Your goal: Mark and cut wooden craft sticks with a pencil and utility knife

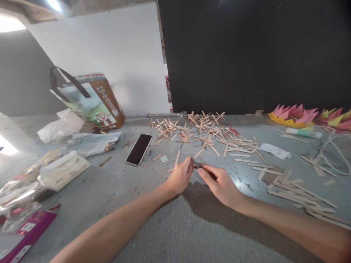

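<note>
At the middle of the table my left hand [179,177] is closed, fingers pinched together. A wooden craft stick [177,157] shows beyond its knuckles and appears to be in the grip, though the fingers hide most of it. My right hand [222,184] is wrapped round a slim tool [196,165] with a dark metallic tip and a brownish handle, which looks like a small knife. That tip touches or nearly touches my left fingertips. Just beyond both hands lies a heap of craft sticks [204,126], many of them crossed in small star shapes.
Loose sticks [290,193] are strewn at the right. A phone [139,149] lies left of my hands. Further left are a carrier bag [95,102], plastic packaging [64,171] and a purple packet [30,233]. Pink-and-yellow paper crowns [294,115] and a glue stick [303,132] sit at the back right.
</note>
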{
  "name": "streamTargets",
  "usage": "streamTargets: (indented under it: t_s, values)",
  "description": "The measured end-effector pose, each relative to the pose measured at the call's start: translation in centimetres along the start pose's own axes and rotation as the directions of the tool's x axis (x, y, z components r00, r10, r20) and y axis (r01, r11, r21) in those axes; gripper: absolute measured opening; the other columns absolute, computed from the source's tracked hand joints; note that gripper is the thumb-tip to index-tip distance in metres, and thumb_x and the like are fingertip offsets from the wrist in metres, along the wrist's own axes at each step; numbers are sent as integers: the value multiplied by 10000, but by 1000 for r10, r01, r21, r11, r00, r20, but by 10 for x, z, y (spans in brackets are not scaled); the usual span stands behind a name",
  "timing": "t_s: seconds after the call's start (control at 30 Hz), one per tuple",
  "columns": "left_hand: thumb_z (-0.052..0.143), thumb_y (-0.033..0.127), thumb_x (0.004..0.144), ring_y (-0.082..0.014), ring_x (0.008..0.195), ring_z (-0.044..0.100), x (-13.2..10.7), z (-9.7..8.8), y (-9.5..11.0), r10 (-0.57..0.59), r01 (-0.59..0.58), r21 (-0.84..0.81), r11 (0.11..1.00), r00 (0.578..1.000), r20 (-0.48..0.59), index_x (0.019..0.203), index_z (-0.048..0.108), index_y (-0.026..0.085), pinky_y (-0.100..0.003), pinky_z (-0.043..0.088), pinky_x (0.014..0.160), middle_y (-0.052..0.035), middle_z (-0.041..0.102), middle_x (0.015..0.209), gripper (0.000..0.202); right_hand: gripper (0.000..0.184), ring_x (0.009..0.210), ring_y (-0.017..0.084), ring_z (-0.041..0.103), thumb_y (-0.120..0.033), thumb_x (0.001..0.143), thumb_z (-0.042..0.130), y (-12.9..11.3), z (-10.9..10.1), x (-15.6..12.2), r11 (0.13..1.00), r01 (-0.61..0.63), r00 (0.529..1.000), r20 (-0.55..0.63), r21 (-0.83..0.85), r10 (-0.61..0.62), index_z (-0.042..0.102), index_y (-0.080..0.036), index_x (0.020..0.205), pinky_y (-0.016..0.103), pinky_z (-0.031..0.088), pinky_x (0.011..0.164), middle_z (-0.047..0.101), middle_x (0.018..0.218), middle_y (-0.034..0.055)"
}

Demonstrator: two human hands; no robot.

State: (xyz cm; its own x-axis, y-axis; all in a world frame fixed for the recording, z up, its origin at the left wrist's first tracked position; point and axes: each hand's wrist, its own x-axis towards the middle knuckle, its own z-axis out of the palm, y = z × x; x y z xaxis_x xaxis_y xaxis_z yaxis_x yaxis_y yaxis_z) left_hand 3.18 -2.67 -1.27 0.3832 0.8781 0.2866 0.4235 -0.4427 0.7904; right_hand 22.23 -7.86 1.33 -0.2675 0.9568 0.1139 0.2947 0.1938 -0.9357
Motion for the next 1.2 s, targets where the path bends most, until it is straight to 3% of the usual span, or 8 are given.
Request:
streamTargets:
  t_s: [0.27,0.5,0.73,0.9,1.0,1.1,1.2]
  values:
    - [371,321,1085,-119,587,409,0,0,-4,44,-43,29,999,999,-21,801,323,246,-261,318,592,66,408,644,298,489,486,116,362,-640,1050,506,-5,-3,0,991,-68,997,40,113,64,656,-199,899,281,287,473,388,621,-51]
    - [380,279,1074,-132,622,433,1,0,-2,86,-86,50,995,996,-1,838,357,250,-259,354,614,51,439,690,240,490,415,80,361,-643,1056,496,-8,-3,3,979,-116,992,64,169,106,622,-195,899,269,246,411,397,649,-64]
    - [359,291,1078,-136,611,469,0,-2,2,7,-9,81,997,1000,26,867,403,247,-266,343,615,50,485,706,221,511,378,76,373,-680,1046,472,-4,1,5,965,-167,985,72,205,155,615,-195,969,259,264,395,412,647,-77]
    - [367,289,1086,-144,614,523,4,-1,-4,-38,31,117,993,997,65,897,466,240,-270,351,620,35,540,720,219,512,343,62,363,-703,1046,437,-1,-6,14,940,-266,958,172,214,232,575,-210,1057,231,241,359,404,657,-104]
    - [382,277,1082,-137,581,499,6,0,-6,-57,48,139,989,997,58,894,489,236,-270,338,606,44,505,688,220,399,343,55,329,-637,1037,509,-3,-13,17,918,-336,928,240,213,284,508,-241,1088,214,205,352,421,663,-119]
    - [398,251,1070,-126,552,452,7,0,-5,-61,55,145,988,998,35,870,488,232,-273,308,590,53,470,660,220,310,366,66,322,-478,991,627,-6,-17,18,908,-360,917,262,213,302,417,-275,1096,198,219,371,446,636,-142]
    - [400,259,1075,-125,526,409,6,-1,-2,-71,68,142,988,997,14,863,486,234,-278,281,581,65,432,625,230,278,356,76,332,-451,1010,574,-5,-18,17,910,-373,911,260,182,322,348,-289,1022,195,229,373,475,606,-145]
